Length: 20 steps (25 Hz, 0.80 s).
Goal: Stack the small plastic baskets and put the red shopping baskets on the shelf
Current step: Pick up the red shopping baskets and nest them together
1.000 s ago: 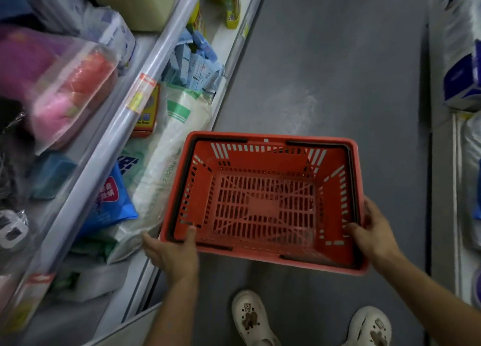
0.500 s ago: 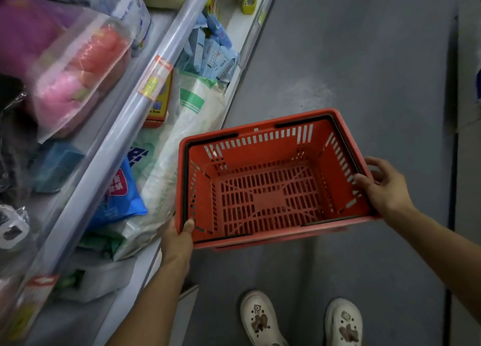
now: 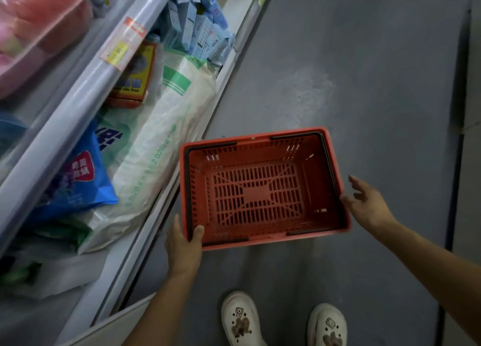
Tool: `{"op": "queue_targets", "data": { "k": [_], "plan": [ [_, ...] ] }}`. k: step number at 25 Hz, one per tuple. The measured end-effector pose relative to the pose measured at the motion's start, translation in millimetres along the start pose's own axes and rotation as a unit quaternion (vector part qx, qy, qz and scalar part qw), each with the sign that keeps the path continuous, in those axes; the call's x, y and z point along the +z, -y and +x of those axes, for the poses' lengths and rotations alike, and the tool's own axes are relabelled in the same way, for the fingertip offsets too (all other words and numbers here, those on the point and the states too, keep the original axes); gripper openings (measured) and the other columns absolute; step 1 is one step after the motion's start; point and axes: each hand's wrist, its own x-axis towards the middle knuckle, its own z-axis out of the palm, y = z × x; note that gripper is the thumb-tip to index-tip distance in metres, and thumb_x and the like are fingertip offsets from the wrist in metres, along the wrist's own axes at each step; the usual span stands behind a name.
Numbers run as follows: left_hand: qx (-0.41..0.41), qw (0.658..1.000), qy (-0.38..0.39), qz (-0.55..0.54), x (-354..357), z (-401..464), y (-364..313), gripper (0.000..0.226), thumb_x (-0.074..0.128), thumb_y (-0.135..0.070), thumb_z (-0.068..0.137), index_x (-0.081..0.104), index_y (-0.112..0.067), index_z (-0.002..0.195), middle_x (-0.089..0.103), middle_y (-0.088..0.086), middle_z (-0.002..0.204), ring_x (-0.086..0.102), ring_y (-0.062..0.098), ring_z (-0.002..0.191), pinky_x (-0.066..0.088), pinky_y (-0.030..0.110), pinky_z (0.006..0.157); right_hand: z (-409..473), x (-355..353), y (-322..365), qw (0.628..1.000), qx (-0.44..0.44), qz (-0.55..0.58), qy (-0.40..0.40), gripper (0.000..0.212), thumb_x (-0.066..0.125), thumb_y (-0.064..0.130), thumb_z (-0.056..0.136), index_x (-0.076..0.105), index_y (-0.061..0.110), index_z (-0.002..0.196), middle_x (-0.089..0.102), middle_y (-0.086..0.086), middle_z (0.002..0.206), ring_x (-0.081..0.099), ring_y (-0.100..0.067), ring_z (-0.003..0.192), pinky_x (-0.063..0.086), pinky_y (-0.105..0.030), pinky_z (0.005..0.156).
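Observation:
An empty red shopping basket [image 3: 260,189] with black handles folded along its rim sits low over the grey floor, beside the bottom shelf. My left hand [image 3: 183,246] grips its near left corner, thumb inside the rim. My right hand [image 3: 367,205] is at the basket's right edge with fingers spread, touching the rim or just off it. No small plastic baskets are in view.
A shelf unit [image 3: 78,106] runs along the left, holding a white and green sack [image 3: 166,137], a blue bag [image 3: 78,184], blue boxes [image 3: 203,33] and a pink packet [image 3: 33,27]. The grey floor aisle [image 3: 338,72] stretches ahead. My white shoes [image 3: 242,319] are below the basket.
The basket has come down and levelled out near the floor by the bottom shelf. My right hand has loosened from the right rim and spread its fingers. My left hand keeps its hold.

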Motion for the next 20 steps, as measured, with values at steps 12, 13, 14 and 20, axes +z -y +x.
{"op": "queue_targets", "data": {
  "k": [12, 13, 14, 20],
  "plan": [
    [0.09, 0.99, 0.019, -0.103, 31.7, 85.2, 40.6, 0.059, 0.066, -0.009, 0.091, 0.045, -0.02, 0.144, 0.063, 0.005, 0.126, 0.061, 0.019, 0.112, 0.049, 0.039, 0.097, 79.8, 51.0, -43.9, 0.987, -0.111, 0.107, -0.038, 0.081, 0.064, 0.003, 0.086, 0.026, 0.037, 0.148, 0.052, 0.005, 0.135, 0.054, -0.016, 0.117, 0.045, -0.036, 0.096],
    [0.088, 0.988, 0.041, -0.122, 28.7, 83.5, 42.2, 0.064, 0.067, -0.01, 0.09, 0.042, -0.025, 0.146, 0.063, 0.003, 0.129, 0.062, 0.018, 0.115, 0.05, 0.04, 0.097, 80.7, 49.0, -42.4, 0.988, -0.079, 0.127, -0.027, 0.076, 0.065, 0.001, 0.085, 0.034, 0.035, 0.146, 0.058, -0.001, 0.128, 0.059, -0.021, 0.11, 0.05, -0.038, 0.09],
    [0.082, 0.985, 0.062, -0.139, 25.0, 80.0, 43.6, 0.069, 0.069, -0.012, 0.089, 0.039, -0.03, 0.148, 0.063, 0.001, 0.132, 0.062, 0.017, 0.117, 0.052, 0.041, 0.097, 79.3, 47.2, -41.4, 0.989, -0.046, 0.139, -0.017, 0.07, 0.065, 0.0, 0.084, 0.041, 0.031, 0.142, 0.062, -0.006, 0.123, 0.062, -0.024, 0.102, 0.051, -0.037, 0.082],
    [0.045, 0.977, 0.089, -0.189, 20.5, 79.5, 43.7, 0.067, 0.074, -0.027, 0.083, 0.045, -0.039, 0.143, 0.067, -0.001, 0.128, 0.065, 0.018, 0.116, 0.054, 0.047, 0.094, 67.3, 40.8, -38.0, 0.99, -0.01, 0.137, 0.031, 0.067, 0.071, 0.007, 0.081, 0.046, 0.033, 0.139, 0.064, -0.002, 0.108, 0.062, -0.014, 0.087, 0.052, -0.034, 0.073]
  ]
}}
